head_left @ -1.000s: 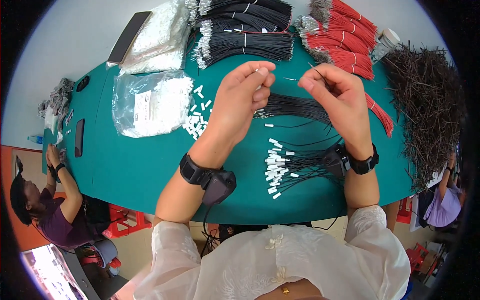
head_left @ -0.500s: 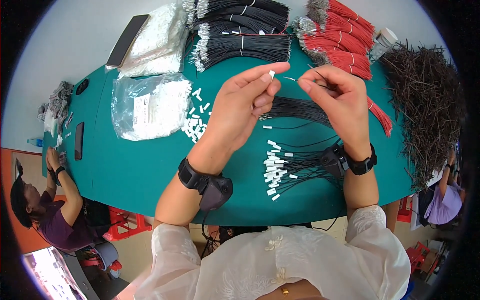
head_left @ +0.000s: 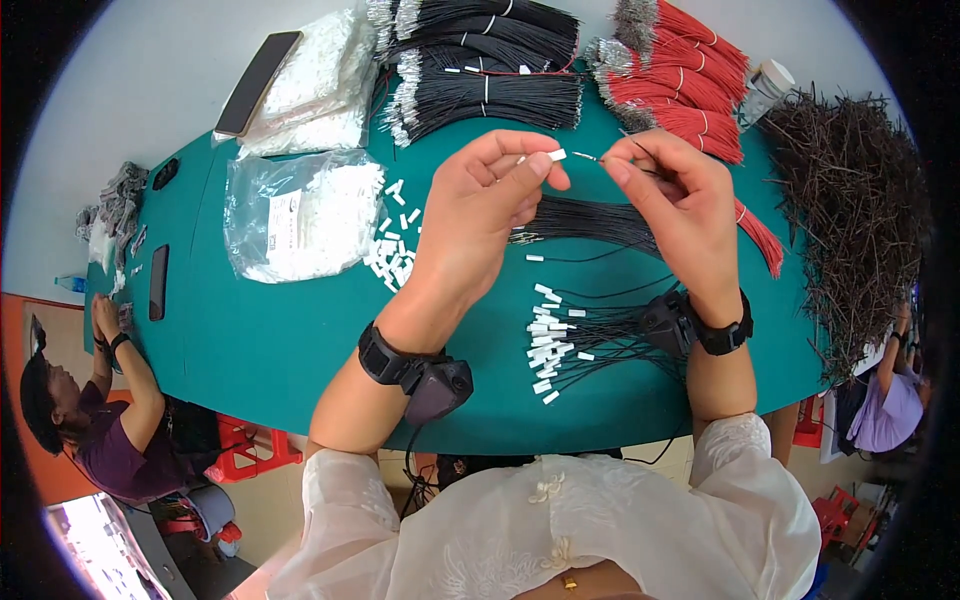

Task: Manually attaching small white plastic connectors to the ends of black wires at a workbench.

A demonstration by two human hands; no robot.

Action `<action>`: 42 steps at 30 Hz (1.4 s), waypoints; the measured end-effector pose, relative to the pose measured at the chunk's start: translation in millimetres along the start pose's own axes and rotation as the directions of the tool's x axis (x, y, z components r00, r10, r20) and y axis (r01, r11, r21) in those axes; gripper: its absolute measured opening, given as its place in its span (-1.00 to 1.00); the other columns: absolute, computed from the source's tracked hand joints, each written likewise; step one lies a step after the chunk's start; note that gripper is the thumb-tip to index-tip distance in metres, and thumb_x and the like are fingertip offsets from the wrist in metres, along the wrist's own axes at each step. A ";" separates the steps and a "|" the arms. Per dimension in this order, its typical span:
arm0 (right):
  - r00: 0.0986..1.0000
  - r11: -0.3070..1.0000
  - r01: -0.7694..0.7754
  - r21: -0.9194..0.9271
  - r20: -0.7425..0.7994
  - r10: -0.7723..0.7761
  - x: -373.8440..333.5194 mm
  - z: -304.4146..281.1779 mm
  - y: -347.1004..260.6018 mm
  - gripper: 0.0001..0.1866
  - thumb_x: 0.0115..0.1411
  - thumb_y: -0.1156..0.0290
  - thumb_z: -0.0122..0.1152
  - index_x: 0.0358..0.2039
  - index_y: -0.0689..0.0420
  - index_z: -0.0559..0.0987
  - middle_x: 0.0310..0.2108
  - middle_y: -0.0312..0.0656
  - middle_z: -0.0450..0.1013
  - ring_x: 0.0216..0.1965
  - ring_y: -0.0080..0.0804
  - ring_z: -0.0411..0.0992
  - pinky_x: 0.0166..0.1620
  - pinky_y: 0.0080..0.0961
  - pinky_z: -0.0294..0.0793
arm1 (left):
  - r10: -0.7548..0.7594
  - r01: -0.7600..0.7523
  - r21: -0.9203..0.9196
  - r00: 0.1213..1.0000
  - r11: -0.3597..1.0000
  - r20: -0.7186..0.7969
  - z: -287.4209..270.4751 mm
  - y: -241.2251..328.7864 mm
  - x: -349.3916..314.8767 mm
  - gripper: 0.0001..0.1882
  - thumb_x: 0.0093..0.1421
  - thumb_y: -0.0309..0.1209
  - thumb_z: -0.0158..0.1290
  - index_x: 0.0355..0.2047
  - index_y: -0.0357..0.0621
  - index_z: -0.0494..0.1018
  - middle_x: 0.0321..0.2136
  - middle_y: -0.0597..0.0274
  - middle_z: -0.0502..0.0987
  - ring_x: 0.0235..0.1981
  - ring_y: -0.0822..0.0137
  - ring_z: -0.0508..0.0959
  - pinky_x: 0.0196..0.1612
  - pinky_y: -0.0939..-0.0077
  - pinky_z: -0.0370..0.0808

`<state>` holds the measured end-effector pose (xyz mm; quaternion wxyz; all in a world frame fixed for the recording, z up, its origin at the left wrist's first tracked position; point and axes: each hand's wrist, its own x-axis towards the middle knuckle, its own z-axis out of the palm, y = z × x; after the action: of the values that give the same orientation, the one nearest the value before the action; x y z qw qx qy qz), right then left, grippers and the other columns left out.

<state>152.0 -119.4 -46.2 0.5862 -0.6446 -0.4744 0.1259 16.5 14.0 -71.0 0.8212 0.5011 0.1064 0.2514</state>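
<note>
Between thumb and fingertips, my left hand (head_left: 490, 195) pinches a small white plastic connector housing (head_left: 557, 155), which points to the right. My right hand (head_left: 680, 190) grips a black wire (head_left: 600, 159) close to its bare metal terminal. A small gap separates the terminal tip from the housing. Below my hands lies a bundle of black wires (head_left: 595, 222). Nearer to me, several black wires with white housings on their ends (head_left: 548, 340) are spread on the green table (head_left: 270, 350). Loose white housings (head_left: 392, 258) spill beside a clear bag (head_left: 250, 225) of them.
Black wire bundles (head_left: 490, 90) and red wire bundles (head_left: 680, 75) line the far side. A heap of dark brown strands (head_left: 850, 210) sits at right, near a lidded jar (head_left: 768, 85). Phones (head_left: 258, 82) and more bags (head_left: 330, 60) lie at left. Another person (head_left: 120, 420) sits at far left.
My left hand has turned the white housing from upright to nearly level, facing the terminal, and drawn its index finger in. My right hand has barely moved.
</note>
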 end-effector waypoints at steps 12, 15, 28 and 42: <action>0.999 0.998 0.041 -0.051 0.009 -0.040 -0.4 -0.1 -2.6 -0.89 0.12 0.56 0.24 -0.33 0.30 0.56 -0.49 -0.40 0.44 -0.52 -0.80 0.25 -0.48 -0.81 0.24 | 0.050 -0.049 0.032 0.999 0.998 -0.010 0.7 0.4 0.1 -0.83 0.27 -0.46 0.04 -0.15 -0.24 0.43 -0.41 0.20 0.55 -0.61 0.67 0.20 -0.55 0.77 0.14; 0.999 0.997 0.038 -0.074 0.007 -0.038 -0.1 -2.5 -1.5 -0.89 0.11 0.56 0.25 -0.34 0.31 0.56 -0.50 -0.37 0.46 -0.54 -0.77 0.25 -0.48 -0.78 0.25 | 0.069 -0.068 0.060 0.998 0.996 -0.015 0.5 1.0 -0.1 -0.84 0.26 -0.46 0.05 -0.18 -0.24 0.44 -0.41 0.20 0.57 -0.61 0.68 0.22 -0.56 0.78 0.14; 0.992 0.964 0.127 -0.235 0.052 -0.118 -3.2 -2.7 -6.6 -0.92 0.15 0.61 0.21 -0.33 0.33 0.55 -0.47 -0.34 0.45 -0.45 -0.75 0.32 -0.41 -0.78 0.30 | 0.122 -0.115 0.245 0.992 0.963 -0.013 2.3 0.1 -1.0 -0.82 0.24 -0.46 0.08 -0.17 -0.23 0.44 -0.40 0.18 0.59 -0.61 0.68 0.23 -0.55 0.79 0.14; 0.990 0.951 0.140 -0.277 0.022 -0.140 -5.5 -2.5 -8.3 -0.90 0.06 0.56 0.28 -0.41 0.29 0.55 -0.62 -0.27 0.39 -0.64 -0.64 0.22 -0.56 -0.66 0.18 | 0.131 -0.108 0.336 0.990 0.936 -0.044 1.1 -0.7 -2.2 -0.84 0.15 -0.49 0.17 -0.26 -0.27 0.53 -0.42 0.31 0.56 -0.56 0.71 0.30 -0.52 0.82 0.17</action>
<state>147.1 -126.3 -40.4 0.4967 -0.6852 -0.5325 0.0169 15.3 11.8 -71.2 0.7040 0.6296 0.1438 0.2956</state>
